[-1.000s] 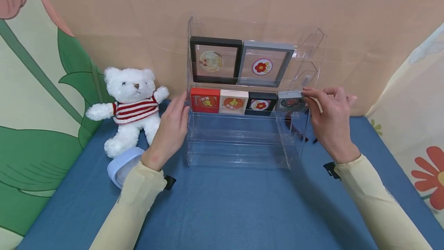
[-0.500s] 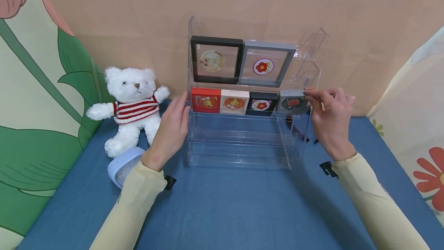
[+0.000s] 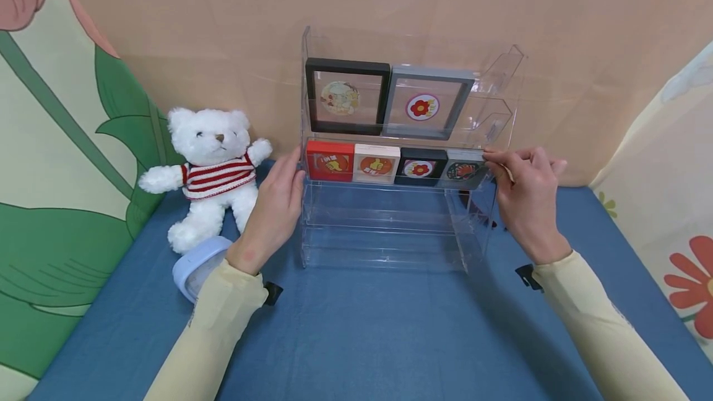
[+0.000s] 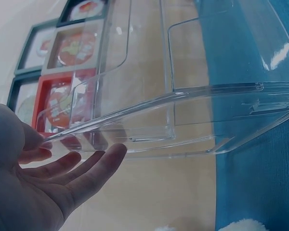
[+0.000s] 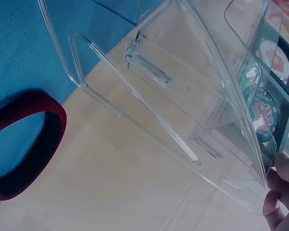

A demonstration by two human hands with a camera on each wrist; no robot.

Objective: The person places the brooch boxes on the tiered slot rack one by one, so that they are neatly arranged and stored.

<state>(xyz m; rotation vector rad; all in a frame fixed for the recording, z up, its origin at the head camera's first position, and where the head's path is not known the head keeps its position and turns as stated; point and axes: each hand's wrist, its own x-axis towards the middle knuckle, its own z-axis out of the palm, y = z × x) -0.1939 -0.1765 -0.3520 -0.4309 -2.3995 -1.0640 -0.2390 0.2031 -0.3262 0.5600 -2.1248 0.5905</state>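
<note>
A clear acrylic tiered rack (image 3: 384, 258) stands on the table. My left hand (image 3: 273, 203) touches its left side with nearly straight fingers; in the left wrist view the thumb is at the clear panel's edge. My right hand (image 3: 529, 200) pinches the upper right corner of a small grey frame (image 3: 462, 168) on the middle tier. Beside that frame, in a row, stand a small black frame (image 3: 420, 167), a cream one (image 3: 376, 164) and a red one (image 3: 330, 161). On the tier above lean a large black frame (image 3: 348, 98) and a large grey frame (image 3: 429, 104).
Left of the rack sits a white teddy bear (image 3: 214, 159) in a striped sweater. A light blue rounded object (image 3: 197, 262) lies partly behind my left sleeve. Behind the rack's right side is a dark red headband (image 5: 53, 113). The table has a blue cloth (image 3: 356, 339).
The small grey frame has shifted left, right up to the small black one, with my right hand following it. My left hand has stayed at the rack's left side.
</note>
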